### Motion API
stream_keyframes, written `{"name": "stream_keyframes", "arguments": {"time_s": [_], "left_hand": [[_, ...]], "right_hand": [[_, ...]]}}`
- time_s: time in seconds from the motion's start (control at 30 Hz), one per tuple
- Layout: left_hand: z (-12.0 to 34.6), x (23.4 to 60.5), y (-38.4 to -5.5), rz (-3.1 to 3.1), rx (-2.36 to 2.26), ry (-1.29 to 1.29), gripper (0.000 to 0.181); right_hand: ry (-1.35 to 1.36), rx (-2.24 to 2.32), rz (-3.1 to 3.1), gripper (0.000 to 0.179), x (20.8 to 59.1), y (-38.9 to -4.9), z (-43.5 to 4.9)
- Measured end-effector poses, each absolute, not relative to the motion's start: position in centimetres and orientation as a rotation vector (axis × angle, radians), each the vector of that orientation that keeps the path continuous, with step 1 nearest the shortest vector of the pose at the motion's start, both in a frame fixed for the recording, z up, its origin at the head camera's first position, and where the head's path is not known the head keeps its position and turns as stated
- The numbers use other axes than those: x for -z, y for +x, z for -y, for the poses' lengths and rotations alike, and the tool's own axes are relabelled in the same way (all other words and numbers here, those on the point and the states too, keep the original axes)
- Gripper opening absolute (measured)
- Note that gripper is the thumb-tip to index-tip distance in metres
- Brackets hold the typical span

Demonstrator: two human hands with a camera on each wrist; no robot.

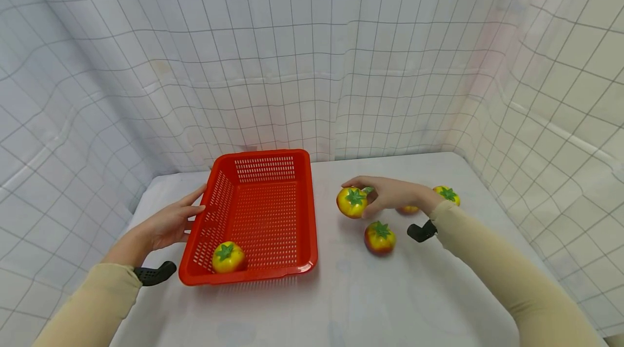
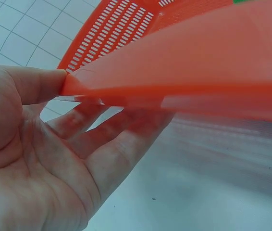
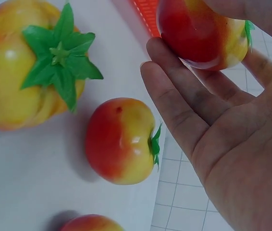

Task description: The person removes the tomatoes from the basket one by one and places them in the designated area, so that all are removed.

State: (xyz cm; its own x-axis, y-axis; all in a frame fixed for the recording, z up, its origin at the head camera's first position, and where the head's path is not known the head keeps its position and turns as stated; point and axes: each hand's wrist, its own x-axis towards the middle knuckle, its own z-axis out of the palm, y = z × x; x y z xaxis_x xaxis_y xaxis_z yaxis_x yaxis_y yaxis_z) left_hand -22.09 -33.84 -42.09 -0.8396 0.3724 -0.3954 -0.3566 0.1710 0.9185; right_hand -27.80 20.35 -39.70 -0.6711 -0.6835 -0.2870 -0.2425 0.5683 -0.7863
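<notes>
My right hand (image 1: 390,193) holds a yellow-and-red toy tomato (image 1: 352,202) with a green star-shaped leaf, between thumb and fingers, to the right of the basket. In the right wrist view this tomato (image 3: 198,33) shows its red side against the fingers. My left hand (image 1: 170,224) grips the left rim of a red plastic basket (image 1: 308,217). The left wrist view has the thumb at the edge of the basket rim (image 2: 198,67) and the other fingers beneath it. Inside the basket, a second toy tomato (image 1: 228,258) lies in the near left corner.
One toy tomato (image 1: 380,238) sits on the white table (image 1: 361,298) just below the right hand. Two more, a partly hidden tomato (image 1: 408,210) and a far-right tomato (image 1: 447,194), lie behind the right wrist. Grid-patterned curtains (image 1: 312,65) surround the table at the back and sides.
</notes>
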Motion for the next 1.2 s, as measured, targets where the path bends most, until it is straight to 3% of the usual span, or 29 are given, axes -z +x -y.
{"name": "stream_keyframes", "arguments": {"time_s": [1.2], "left_hand": [[33.8, 42.1, -22.0, -1.903, -1.725, 0.017, 0.075]], "right_hand": [[-0.591, 1.032, -2.266, 0.072, 40.6, -25.9, -26.6]]}}
